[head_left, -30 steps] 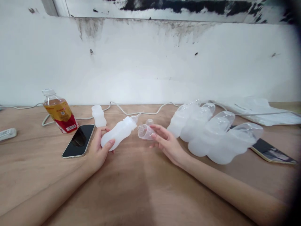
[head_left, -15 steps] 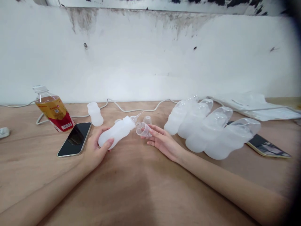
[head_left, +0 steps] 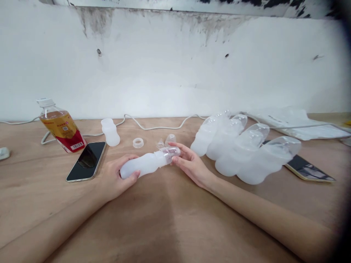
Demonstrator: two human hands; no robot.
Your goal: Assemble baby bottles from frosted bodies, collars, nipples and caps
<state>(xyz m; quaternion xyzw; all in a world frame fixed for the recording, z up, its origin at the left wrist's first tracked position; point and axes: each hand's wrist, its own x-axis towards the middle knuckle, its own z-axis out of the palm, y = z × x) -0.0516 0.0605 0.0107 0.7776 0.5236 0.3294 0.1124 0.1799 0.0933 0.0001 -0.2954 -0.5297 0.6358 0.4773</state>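
My left hand [head_left: 120,179] is wrapped round the lower part of a frosted white baby bottle [head_left: 144,164], which lies nearly level with its top pointing right. A clear domed cap [head_left: 171,155] covers the bottle's top, over the nipple. The thumb and fingers of my right hand [head_left: 189,162] grip this cap. Just behind the bottle lie a loose ring collar [head_left: 138,143], a clear nipple [head_left: 160,143] and another clear cap [head_left: 170,138]. An uncapped bottle body [head_left: 110,132] stands farther back on the left.
Several capped baby bottles [head_left: 244,149] stand in a cluster on the right, by a phone [head_left: 309,168] and a plastic bag [head_left: 298,124]. Left are another phone [head_left: 87,161] and a drink bottle [head_left: 64,126]. A cable [head_left: 159,128] runs along the wall.
My right hand has brought the clear cap onto the bottle's top, covering the nipple. My left hand has shifted slightly right and tipped the bottle flatter, uncovering the loose ring and nipple behind.
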